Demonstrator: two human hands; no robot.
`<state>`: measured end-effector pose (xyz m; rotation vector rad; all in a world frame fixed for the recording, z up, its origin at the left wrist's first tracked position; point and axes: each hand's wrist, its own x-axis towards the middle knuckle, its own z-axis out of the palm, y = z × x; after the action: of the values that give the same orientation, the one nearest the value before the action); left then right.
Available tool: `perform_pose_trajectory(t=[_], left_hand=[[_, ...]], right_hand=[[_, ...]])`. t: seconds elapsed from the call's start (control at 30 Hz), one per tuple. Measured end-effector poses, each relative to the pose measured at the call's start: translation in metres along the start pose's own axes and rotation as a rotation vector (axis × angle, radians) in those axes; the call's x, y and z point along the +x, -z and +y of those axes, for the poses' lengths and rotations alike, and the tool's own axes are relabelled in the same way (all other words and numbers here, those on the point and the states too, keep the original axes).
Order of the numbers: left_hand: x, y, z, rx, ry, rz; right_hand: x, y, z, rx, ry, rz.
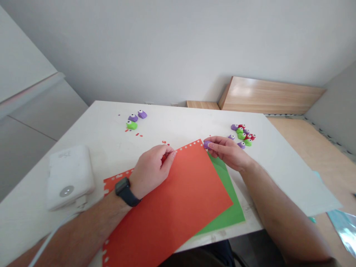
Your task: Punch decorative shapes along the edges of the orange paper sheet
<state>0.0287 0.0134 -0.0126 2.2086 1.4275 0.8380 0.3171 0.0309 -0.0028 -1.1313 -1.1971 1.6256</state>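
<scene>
A red sheet of paper (178,200) lies on the white table (178,118) over a green sheet (228,200); small holes are punched along its far and left edges. My left hand (151,168), with a dark watch on the wrist, rests on the red sheet's far edge with fingers pinched on it. My right hand (226,152) holds a small purple punch (206,144) at the red sheet's far corner. Tiny red cut-outs (164,142) lie just beyond the paper.
A pile of several small purple, green and red punches (243,134) sits right of my right hand. Three more punches (135,120) lie at the far left. A white box (69,176) with a cable stands near the left edge. Wooden boards (267,94) lean behind the table.
</scene>
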Motion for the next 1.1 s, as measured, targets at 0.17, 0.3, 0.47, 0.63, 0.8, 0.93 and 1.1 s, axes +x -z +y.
perform_pose_trajectory(t=[0.17,0.3,0.47,0.63,0.8,0.93,1.1], left_hand=[[-0.0009,-0.0001,-0.0004,-0.004,0.006,-0.001],[-0.0011,0.0003,-0.0002,-0.006,-0.009,0.002],[-0.001,0.0011,0.0004,0.001,-0.017,-0.005],[-0.001,0.0009,0.0003,0.015,-0.015,0.007],[-0.0009,0.0007,0.0007,0.009,-0.005,-0.009],[-0.0014,0.0008,0.0011,-0.006,-0.013,-0.004],[-0.0019,0.0009,0.0019,-0.017,-0.026,-0.008]], right_hand=[[-0.0012,0.0009,-0.0007,-0.046,0.005,-0.042],[-0.0017,0.0003,-0.0013,-0.056,0.002,-0.059],[-0.0016,-0.0003,-0.002,-0.072,-0.008,-0.07],[-0.0019,0.0002,-0.0032,-0.112,-0.035,-0.089],[-0.0018,-0.0005,-0.0032,-0.135,-0.034,-0.11],[-0.0015,-0.001,-0.0025,-0.191,-0.039,-0.096],[-0.0013,-0.0009,-0.0014,-0.239,-0.037,-0.114]])
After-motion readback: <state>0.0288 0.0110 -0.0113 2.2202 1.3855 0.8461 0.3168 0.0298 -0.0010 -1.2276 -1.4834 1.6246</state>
